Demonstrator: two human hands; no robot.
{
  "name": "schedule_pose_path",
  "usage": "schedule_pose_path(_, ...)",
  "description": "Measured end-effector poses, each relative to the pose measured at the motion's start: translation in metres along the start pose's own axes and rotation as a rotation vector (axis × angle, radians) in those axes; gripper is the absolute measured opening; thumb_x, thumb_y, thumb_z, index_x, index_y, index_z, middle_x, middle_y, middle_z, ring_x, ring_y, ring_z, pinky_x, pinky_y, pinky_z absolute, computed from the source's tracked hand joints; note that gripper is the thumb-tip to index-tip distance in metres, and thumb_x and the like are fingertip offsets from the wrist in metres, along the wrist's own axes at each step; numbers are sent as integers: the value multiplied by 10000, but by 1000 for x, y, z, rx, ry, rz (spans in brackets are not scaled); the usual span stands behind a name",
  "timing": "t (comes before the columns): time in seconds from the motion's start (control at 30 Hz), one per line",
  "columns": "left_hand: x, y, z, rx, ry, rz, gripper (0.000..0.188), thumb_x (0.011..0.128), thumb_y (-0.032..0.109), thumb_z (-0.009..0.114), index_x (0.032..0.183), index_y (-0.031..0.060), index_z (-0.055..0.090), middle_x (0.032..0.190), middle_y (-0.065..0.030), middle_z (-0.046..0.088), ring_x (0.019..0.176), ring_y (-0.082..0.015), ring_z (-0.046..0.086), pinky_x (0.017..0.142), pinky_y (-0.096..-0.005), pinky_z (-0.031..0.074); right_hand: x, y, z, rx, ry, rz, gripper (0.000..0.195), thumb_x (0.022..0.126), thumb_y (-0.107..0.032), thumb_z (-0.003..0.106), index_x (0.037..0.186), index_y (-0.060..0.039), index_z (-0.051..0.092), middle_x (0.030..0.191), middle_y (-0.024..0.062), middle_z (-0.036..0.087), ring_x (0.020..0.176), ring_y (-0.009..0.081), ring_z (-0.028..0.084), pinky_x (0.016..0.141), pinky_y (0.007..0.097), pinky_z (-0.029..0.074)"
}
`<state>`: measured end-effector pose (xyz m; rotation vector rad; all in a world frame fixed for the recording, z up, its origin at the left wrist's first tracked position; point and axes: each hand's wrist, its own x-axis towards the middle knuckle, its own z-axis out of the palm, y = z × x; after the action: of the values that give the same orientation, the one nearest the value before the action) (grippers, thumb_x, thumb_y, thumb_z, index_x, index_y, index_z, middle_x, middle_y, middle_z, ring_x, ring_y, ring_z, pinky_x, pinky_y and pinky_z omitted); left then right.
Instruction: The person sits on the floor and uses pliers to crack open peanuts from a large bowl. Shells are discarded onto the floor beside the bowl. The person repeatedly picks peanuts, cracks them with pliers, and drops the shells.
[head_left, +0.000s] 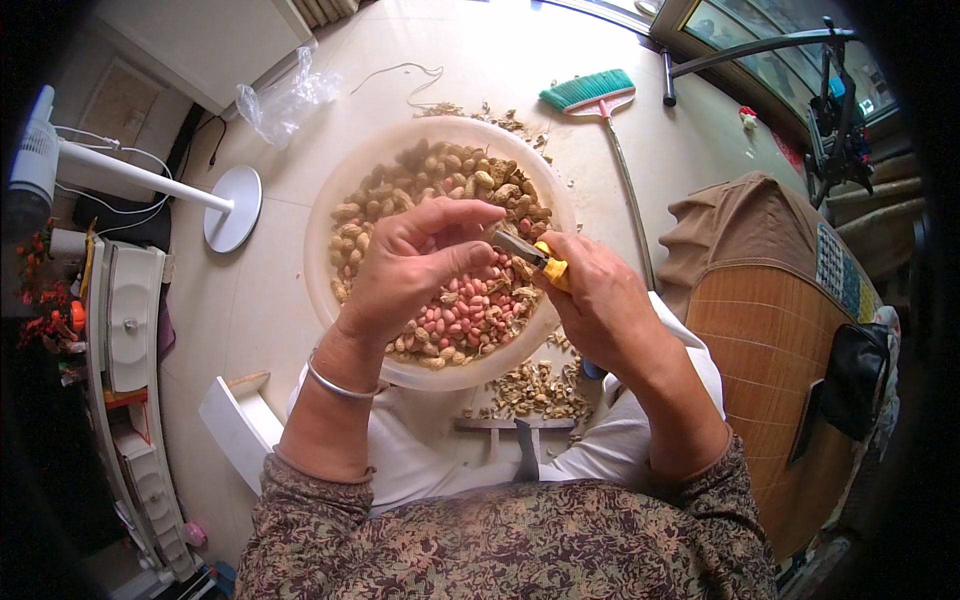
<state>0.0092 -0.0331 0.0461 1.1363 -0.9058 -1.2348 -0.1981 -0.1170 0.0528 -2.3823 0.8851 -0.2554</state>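
My right hand (604, 296) grips a pair of pliers (521, 247) with yellow handles, its metal jaws pointing left. A bit of peanut shell seems to be at the jaw tips, too small to tell clearly. Close by, the thumb and index finger of my left hand (420, 262) are spread apart around the jaw tips, and I see nothing held between them. Both hands are above a large translucent plastic basin (321, 225). Inside it lie unshelled peanuts (442, 161) and, nearer me, shelled pink peanut kernels (457, 307). My left hand partly hides the contents.
Broken peanut shells (540, 390) litter the floor below the basin, with more beyond its far rim. A green-bristled broom (589, 91) lies at the right. A wooden-slatted mat (757, 375) covers a seat. Left are a white stand base (234, 208), a plastic bag (289, 97) and drawers (129, 322).
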Motion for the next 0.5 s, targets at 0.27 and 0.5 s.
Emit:
schedule_pose_path(0.27, 1, -1, -3, -34, -1, -28, 278, 897, -14, 681, 1173, 6, 658, 920, -31, 679, 822, -93, 647, 773, -247, 593, 4, -1, 2, 12, -69, 19, 357, 934, -117, 613, 1263, -31, 504, 1106, 214, 608, 1020, 401, 606, 861, 467, 494)
schedule_pose_path(0.5, 3, -12, 15, -345, 47, -21, 289, 927, 12, 654, 1215, 6, 632, 1023, -66, 674, 935, -114, 646, 790, -269, 599, 1, -1, -3, 88, -37, 36, 452, 923, -70, 606, 1344, -30, 444, 1129, 227, 570, 1043, 409, 589, 869, 457, 495)
